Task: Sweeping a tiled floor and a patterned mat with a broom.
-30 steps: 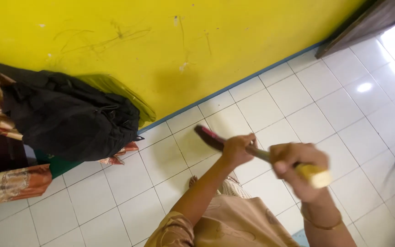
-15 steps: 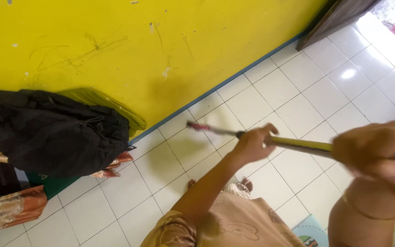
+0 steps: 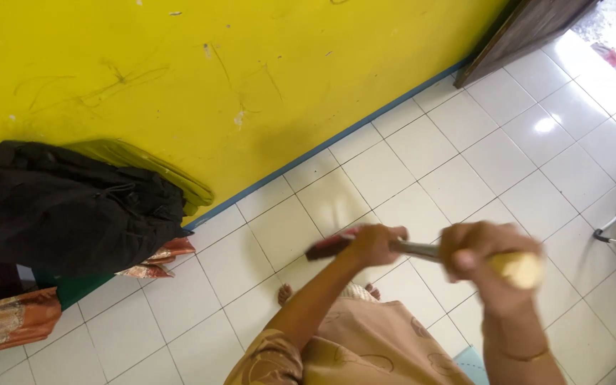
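Two hands on one broom: right hand point(image 3: 490, 267) fisted around the yellow handle end point(image 3: 518, 269), left hand point(image 3: 373, 244) clamped further down the broom point(image 3: 411, 249), its red head point(image 3: 329, 246) low over the white tiled floor point(image 3: 408, 153), yellow wall point(image 3: 251, 78) beyond.

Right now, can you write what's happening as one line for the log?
left hand: grips broom stick | right hand: grips stick's yellow end | broom head: above white tile floor | black bag: by yellow wall
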